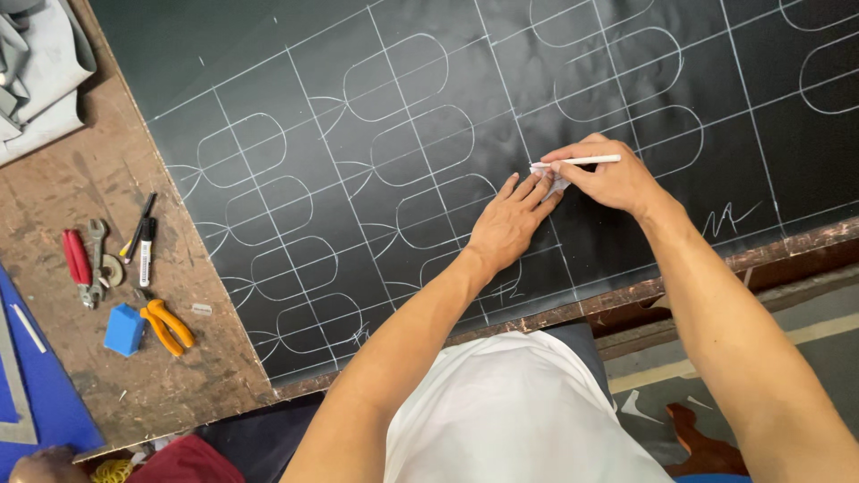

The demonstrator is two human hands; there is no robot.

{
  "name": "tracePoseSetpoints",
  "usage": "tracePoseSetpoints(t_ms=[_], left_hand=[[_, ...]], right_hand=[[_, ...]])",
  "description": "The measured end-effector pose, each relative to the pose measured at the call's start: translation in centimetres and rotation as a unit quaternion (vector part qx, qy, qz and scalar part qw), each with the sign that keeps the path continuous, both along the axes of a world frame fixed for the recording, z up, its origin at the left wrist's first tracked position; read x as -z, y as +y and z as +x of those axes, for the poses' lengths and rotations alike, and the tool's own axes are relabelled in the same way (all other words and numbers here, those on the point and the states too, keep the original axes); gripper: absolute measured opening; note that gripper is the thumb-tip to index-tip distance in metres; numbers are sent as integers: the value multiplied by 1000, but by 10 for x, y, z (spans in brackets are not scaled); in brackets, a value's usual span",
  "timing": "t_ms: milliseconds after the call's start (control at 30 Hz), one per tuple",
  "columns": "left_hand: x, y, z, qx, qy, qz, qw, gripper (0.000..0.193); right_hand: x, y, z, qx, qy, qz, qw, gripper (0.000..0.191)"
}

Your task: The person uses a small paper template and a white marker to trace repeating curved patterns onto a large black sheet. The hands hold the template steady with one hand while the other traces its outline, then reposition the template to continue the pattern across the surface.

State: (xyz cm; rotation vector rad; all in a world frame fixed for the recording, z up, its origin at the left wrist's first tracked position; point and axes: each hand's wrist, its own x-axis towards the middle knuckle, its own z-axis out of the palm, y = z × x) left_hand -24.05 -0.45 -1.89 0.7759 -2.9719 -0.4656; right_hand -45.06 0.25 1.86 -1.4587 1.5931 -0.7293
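At the far left, at about nine o'clock, a scatter of hand tools is seen on the worn brown table (107,192): red-handled pliers (75,258), a small spanner (95,259), a blue block (124,330) and orange-handled cutters (166,326), all well apart from the hands. Folded grey cloth (40,67) lies at ten o'clock. Most of the view is filled by a dark sheet (268,63), on which a grid of white lines and rows of rounded oblong outlines (242,149) have been drawn. Near the centre, the left hand (510,224) is laid flat on the sheet, fingers stretched out and holding nothing, their tips pressed on a small whitish template piece (555,184) that is kept against the sheet. Just to the right, at about one o'clock, the right hand (613,179) is closed around a thin white marking pencil (577,162), which is pinched between thumb and forefinger and lies almost level, its tip at the template's upper left edge. The step in hand is judged to be the tracing of another outline in the bottom row. For the next move, the template would need to be held still under steady pressure while the pencil is run closely round its edge, so that the line matches its neighbours.
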Motion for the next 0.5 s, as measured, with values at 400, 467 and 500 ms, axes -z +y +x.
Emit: tracePoseSetpoints(t_ms=[400, 467, 500], left_hand=[[0, -1, 1, -1, 11, -4, 1000, 61], [1, 0, 0, -8, 10, 2, 1000, 60], [1, 1, 0, -8, 13, 0, 1000, 59]], right_hand=[[-15, -11, -13, -66, 164, 72, 982, 25], [-17, -3, -23, -40, 141, 60, 987, 24], [-17, 0, -26, -29, 129, 54, 990, 23]])
